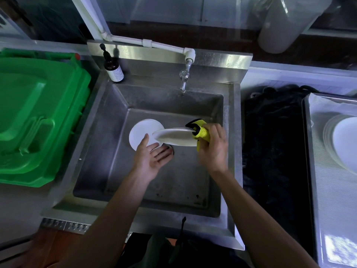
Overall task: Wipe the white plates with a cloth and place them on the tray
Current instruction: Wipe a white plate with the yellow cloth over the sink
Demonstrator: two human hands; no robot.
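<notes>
Nearest, at 6 o'clock over the sink (92, 132): left hand (152, 159) palm up, fingers spread and relaxed, holding nothing, hovering just under the near-left end of a tilted plate (173, 136). To 3 o'clock of it, right hand (212, 147) curled in a tight grip around a yellow cloth (201, 131), pinching the plate's right rim through that cloth. Long axis of the plate running 9 to 3, edge-on to the view, free end pointing at the open palm. So: left hand nearer the loose end, likely placed to take the weight while the cloth works round. Just beyond, on the sink floor at 10 o'clock, more white plates stacked (141, 132), waiting. Far out at 3 o'clock, the tray (328, 190) with finished plates (345, 140), well apart from the sink, on the right hand's side.
</notes>
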